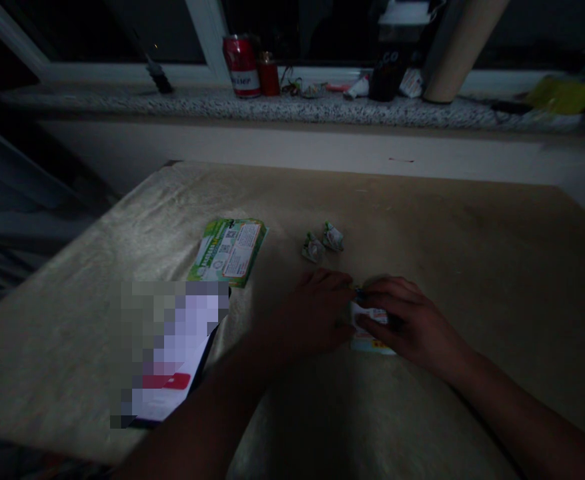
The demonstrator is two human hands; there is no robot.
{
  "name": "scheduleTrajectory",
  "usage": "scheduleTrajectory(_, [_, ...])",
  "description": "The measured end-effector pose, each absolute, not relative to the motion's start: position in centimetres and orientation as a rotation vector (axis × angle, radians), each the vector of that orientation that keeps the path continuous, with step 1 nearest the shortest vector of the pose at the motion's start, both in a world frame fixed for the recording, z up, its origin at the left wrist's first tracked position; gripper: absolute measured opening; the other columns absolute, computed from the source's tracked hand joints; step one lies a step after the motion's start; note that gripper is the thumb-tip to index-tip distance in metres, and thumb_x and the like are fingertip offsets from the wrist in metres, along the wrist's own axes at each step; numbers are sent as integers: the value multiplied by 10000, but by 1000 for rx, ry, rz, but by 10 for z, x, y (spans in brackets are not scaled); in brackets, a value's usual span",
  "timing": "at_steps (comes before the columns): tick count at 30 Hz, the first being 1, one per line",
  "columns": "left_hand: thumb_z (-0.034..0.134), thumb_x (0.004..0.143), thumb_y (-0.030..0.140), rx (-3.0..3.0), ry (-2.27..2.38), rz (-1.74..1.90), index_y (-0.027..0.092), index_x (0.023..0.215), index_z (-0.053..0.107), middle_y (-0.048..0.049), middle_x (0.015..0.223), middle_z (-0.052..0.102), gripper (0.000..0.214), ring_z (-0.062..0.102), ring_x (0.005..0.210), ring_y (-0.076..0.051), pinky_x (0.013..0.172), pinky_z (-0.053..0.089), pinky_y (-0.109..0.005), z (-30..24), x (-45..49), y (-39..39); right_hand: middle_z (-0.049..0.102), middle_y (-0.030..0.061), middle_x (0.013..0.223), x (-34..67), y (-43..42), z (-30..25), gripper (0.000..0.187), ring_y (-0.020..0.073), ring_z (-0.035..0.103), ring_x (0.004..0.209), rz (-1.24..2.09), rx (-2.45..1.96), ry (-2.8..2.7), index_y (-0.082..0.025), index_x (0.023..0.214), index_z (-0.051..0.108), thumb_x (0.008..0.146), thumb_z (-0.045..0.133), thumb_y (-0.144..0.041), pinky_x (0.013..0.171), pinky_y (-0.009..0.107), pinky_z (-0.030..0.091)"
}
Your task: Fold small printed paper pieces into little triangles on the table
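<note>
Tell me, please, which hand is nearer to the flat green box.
Left. The left hand is to the right of the flat green box, apart from it; the right hand is farther right, at the small packet.

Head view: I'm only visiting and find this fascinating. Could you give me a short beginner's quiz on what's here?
1. True or false: the right hand is touching the small printed packet.
2. How many small crumpled packets lie just beyond the hands?
A) one
B) two
C) four
3. Fill in: of the phone and the green printed box, the one nearer the windowsill is the ____.

Key: 1. True; 2. B; 3. green printed box.
</note>
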State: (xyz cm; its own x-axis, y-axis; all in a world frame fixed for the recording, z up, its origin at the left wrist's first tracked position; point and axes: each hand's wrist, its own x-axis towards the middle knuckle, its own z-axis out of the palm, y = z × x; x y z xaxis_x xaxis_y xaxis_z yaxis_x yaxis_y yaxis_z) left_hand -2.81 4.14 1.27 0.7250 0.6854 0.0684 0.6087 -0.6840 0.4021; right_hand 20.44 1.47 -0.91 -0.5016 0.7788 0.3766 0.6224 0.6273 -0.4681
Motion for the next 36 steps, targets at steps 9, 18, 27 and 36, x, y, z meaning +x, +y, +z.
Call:
scheduleTrajectory(9, [684, 858, 255, 2530, 1049, 255, 158, 1383, 576, -142, 1508, 536, 545, 467, 1409, -318, 1196, 369, -497, 13, -33, 44, 730, 101, 1107, 204, 15, -13, 196, 279, 669, 1058, 351, -1110, -2264, -216, 1098, 733, 911, 771, -257, 913, 467, 550])
scheduleTrajectory(18, [695, 855, 263, 2537, 1065, 243, 142, 1387, 577, -151, 1510, 533, 559, 459, 1420, -316, 1206, 362, -492, 14, -33, 43, 695, 120, 1176, 201, 10, -9, 209, 299, 649, 1122, 326, -1128, -2345, -229, 1160, 717, 953, 693, -222, 944, 510, 541])
scheduleTrajectory(27, [688, 865, 277, 2530, 1073, 253, 157, 1368, 566, -152, 1494, 542, 531, 469, 1416, -322, 1199, 372, -495, 15, -32, 42, 660, 133, 1221, 201, 7, -6, 311, 329, 620, 1164, 329, -1173, -2395, -230, 1223, 694, 922, 728, -301, 978, 537, 527])
scheduleTrajectory(36, [689, 869, 276, 2546, 1066, 245, 137, 1356, 575, -155, 1510, 530, 519, 459, 1421, -322, 1207, 365, -488, 15, -31, 43, 654, 148, 1219, 200, 6, -6, 312, 332, 614, 1179, 322, -1193, -2395, -193, 1195, 710, 904, 750, -298, 985, 526, 518])
